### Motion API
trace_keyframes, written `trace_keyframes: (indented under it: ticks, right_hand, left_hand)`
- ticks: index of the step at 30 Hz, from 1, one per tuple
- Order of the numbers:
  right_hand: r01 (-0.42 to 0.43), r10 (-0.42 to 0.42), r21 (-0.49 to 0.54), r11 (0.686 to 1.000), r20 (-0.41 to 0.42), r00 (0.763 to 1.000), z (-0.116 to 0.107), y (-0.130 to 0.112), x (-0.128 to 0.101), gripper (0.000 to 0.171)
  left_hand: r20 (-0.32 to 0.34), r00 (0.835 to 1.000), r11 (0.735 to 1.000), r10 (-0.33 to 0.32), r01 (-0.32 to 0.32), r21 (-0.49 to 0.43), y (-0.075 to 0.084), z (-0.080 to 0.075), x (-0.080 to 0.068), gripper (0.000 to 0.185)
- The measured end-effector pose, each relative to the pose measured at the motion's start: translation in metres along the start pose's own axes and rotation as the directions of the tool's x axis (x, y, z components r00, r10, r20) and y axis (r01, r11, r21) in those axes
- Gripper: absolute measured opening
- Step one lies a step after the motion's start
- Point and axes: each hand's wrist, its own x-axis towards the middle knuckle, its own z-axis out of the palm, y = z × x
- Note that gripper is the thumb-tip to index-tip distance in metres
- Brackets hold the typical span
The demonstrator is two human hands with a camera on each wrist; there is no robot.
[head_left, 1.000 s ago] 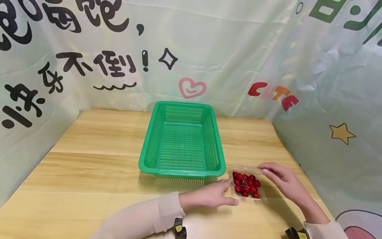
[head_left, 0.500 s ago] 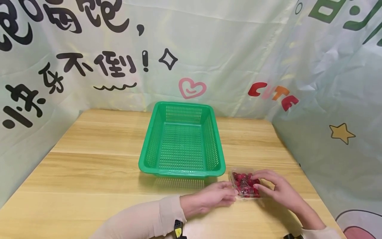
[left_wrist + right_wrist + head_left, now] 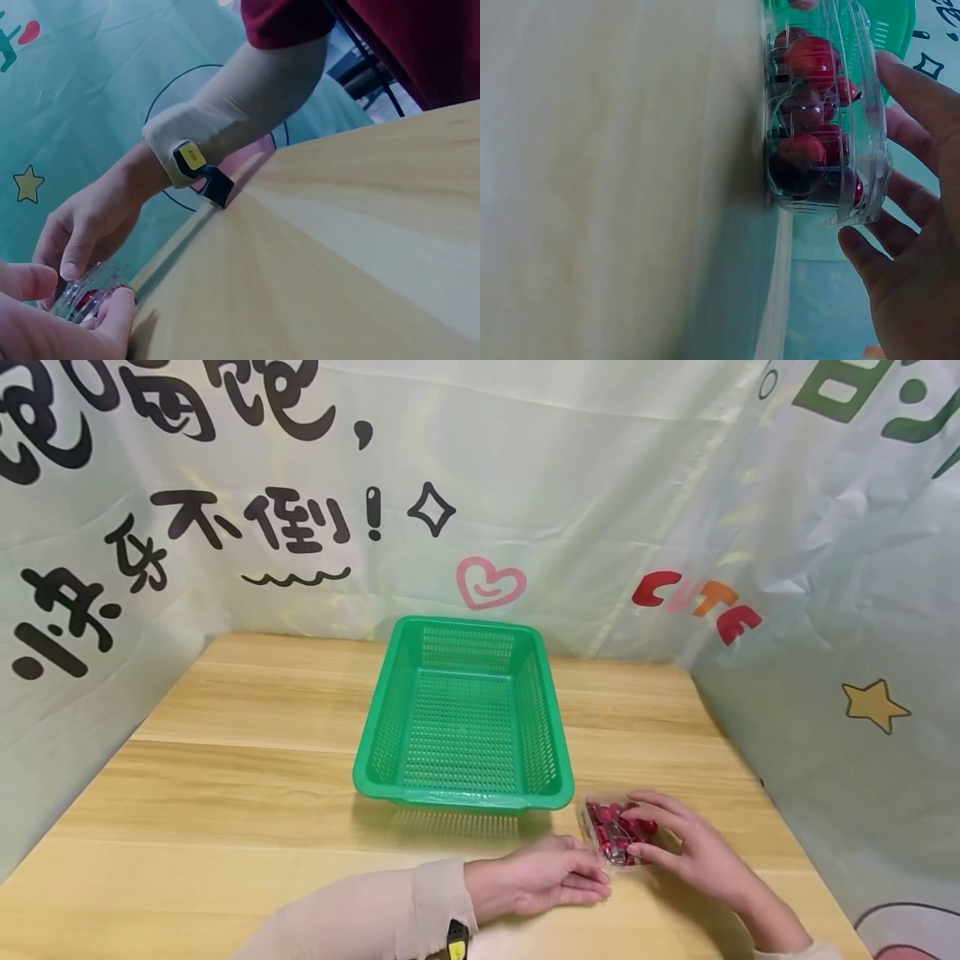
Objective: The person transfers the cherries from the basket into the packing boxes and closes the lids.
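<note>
My right hand (image 3: 686,847) has closed over the cherry box (image 3: 613,835), gripping it by the basket (image 3: 463,793); left hand (image 3: 551,877) touches it, fingers loose. Grasp step; next needs a level lift.

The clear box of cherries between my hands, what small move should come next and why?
Probably close the right hand more firmly round the clear box of cherries and lift it just off the wooden table. Its fingers curl over the lid, the left hand only touches the near corner, and the box sits flat beside the empty green basket.
</note>
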Motion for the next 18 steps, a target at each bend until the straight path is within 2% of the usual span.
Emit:
trace_keyframes:
  ticks: [8, 18]
  right_hand:
    - [-0.017, 0.019, -0.076, 0.997, 0.022, 1.0, 0.004, -0.008, 0.0, 0.043]
    - [0.098, -0.098, -0.121, 0.988, 0.01, 0.995, 0.006, -0.016, 0.007, 0.046]
  left_hand:
    - [-0.032, 0.999, 0.999, 0.017, -0.016, 0.039, -0.006, 0.001, 0.001, 0.011]
    - [-0.05, 0.994, 0.995, 0.094, -0.092, 0.034, -0.009, -0.001, 0.004, 0.01]
